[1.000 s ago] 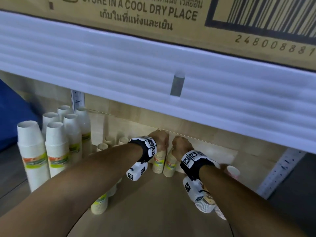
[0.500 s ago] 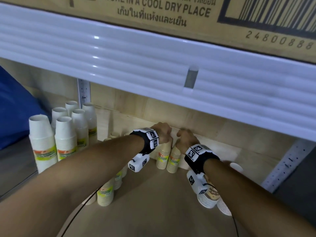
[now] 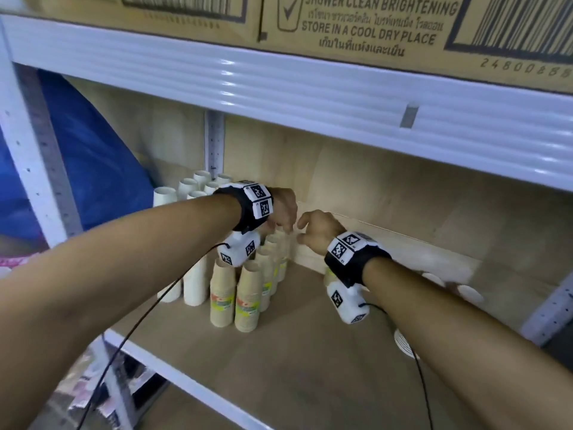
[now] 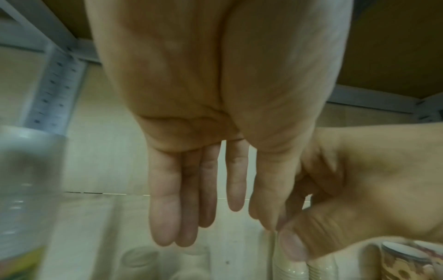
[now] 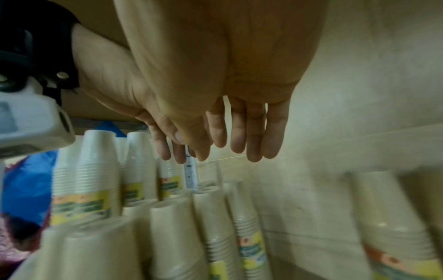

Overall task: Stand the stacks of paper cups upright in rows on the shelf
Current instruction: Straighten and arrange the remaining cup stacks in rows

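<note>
Brown paper cup stacks (image 3: 248,293) stand upright in two rows running from the front toward the back wall of the wooden shelf (image 3: 310,352). My left hand (image 3: 283,212) hovers over the rearmost stacks (image 3: 279,243), fingers (image 4: 191,189) hanging straight and holding nothing. Beside it to the right, my right hand (image 3: 311,231) also hangs with relaxed fingers (image 5: 239,132) just above the stack tops (image 5: 206,189); it grips nothing. Taller white cup stacks (image 3: 192,274) stand upright at the back left.
More cup stacks lie on their sides at the shelf's right (image 3: 468,294) and under my right forearm (image 3: 403,341). A white shelf beam (image 3: 310,94) with cardboard boxes (image 3: 372,26) runs low overhead. A blue bag (image 3: 93,150) sits left of the upright post (image 3: 34,156).
Both hands were clasped over the tops of the two rear brown stacks; now they have let go and lifted slightly, fingers loose. My head has pulled back and turned left.
</note>
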`<state>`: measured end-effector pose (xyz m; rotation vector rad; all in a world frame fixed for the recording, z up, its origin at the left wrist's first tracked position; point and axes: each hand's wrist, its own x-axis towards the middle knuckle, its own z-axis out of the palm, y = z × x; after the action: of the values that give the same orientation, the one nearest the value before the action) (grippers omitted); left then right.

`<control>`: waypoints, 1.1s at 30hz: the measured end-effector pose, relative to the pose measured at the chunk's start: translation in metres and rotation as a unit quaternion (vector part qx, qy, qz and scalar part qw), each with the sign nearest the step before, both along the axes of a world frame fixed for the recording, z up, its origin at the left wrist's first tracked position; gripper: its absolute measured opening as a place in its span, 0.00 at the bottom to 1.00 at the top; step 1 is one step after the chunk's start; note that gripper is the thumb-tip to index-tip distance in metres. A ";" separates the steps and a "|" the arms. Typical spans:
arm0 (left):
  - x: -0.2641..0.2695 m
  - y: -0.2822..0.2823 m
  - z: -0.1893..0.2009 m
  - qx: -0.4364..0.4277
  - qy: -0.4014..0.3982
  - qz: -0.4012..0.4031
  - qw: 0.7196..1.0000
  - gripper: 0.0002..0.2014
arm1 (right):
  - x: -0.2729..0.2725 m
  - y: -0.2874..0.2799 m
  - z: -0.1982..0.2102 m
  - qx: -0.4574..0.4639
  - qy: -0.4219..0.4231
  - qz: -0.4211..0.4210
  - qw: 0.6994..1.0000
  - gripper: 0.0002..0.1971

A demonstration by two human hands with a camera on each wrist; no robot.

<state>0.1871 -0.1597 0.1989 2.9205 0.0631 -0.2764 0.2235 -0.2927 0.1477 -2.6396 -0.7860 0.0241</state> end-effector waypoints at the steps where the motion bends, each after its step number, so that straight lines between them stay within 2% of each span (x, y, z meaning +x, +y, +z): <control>1: -0.008 0.008 0.000 0.012 0.005 0.002 1.000 0.16 | -0.008 0.009 0.000 0.005 0.004 0.014 1.000 0.09; 6: -0.042 0.041 -0.003 0.031 0.038 0.032 0.998 0.14 | -0.047 0.043 0.000 0.004 0.034 0.073 0.997 0.06; 8: -0.054 0.051 -0.008 0.038 0.036 0.035 0.998 0.14 | -0.057 0.052 -0.002 -0.005 0.042 0.084 0.996 0.07; 11: -0.070 0.061 -0.016 0.047 0.035 0.042 0.997 0.14 | -0.069 0.063 -0.008 -0.038 0.049 0.082 0.995 0.12; 14: -0.079 0.066 -0.025 0.038 0.049 0.043 0.997 0.16 | -0.077 0.071 -0.015 -0.071 0.022 0.071 0.995 0.11; 16: -0.082 0.070 -0.032 0.016 0.047 0.045 0.998 0.16 | -0.079 0.073 -0.018 -0.075 0.019 0.071 0.994 0.09; 22: -0.086 0.074 -0.050 0.005 0.051 0.031 0.998 0.12 | -0.081 0.078 -0.025 -0.075 0.041 0.077 0.993 0.15; 26: -0.087 0.074 -0.059 0.012 0.056 0.019 0.998 0.17 | -0.082 0.078 -0.031 -0.078 0.048 0.077 0.993 0.19; 33: -0.086 0.074 -0.065 -0.021 0.060 0.049 0.997 0.13 | -0.084 0.074 -0.030 -0.085 0.039 0.084 0.992 0.18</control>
<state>0.1014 -0.0859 0.1338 2.8467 0.2170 -0.4302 0.1395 -0.2187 0.1181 -2.7032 -1.0180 0.2486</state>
